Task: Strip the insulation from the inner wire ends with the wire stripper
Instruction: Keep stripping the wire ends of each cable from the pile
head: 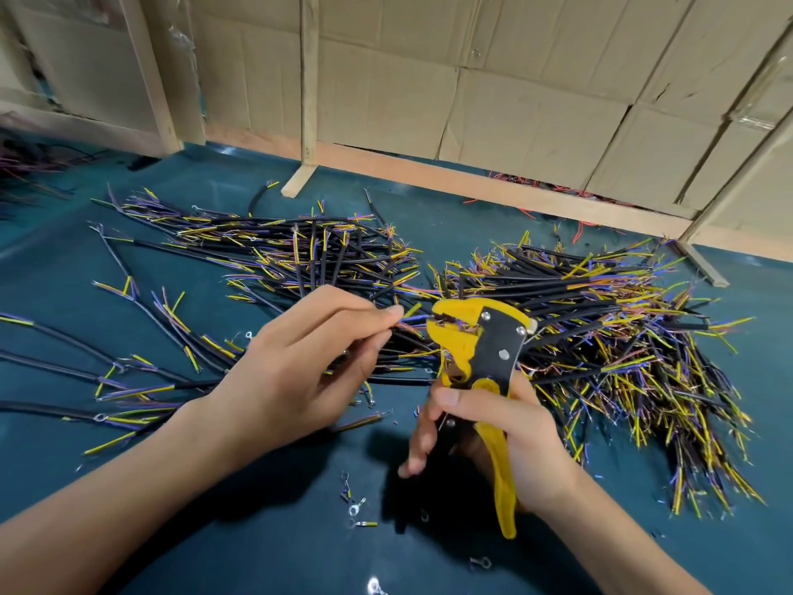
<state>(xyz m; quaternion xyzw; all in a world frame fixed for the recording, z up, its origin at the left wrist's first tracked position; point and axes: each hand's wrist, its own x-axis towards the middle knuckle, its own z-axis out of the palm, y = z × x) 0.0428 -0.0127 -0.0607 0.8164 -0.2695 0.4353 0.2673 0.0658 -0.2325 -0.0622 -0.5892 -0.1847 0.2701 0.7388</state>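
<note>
Yellow-and-black stripper [476, 350] upright over the mat [257, 530], gripped by right hand [493, 435]. Thin purple and yellow wires [410, 316] pinched by left hand [300, 362], ends in its head.

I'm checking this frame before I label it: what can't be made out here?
All in the head view:
- Whether the wire ends sit inside the stripper head: too small, partly hidden by its yellow jaw.
- The cable in the left hand: fingers cover it.
- The stripper's lower handle: the right hand covers it.
- Which pile cables are stripped: too fine.
- The ring terminal at the bottom edge: cut off.
</note>
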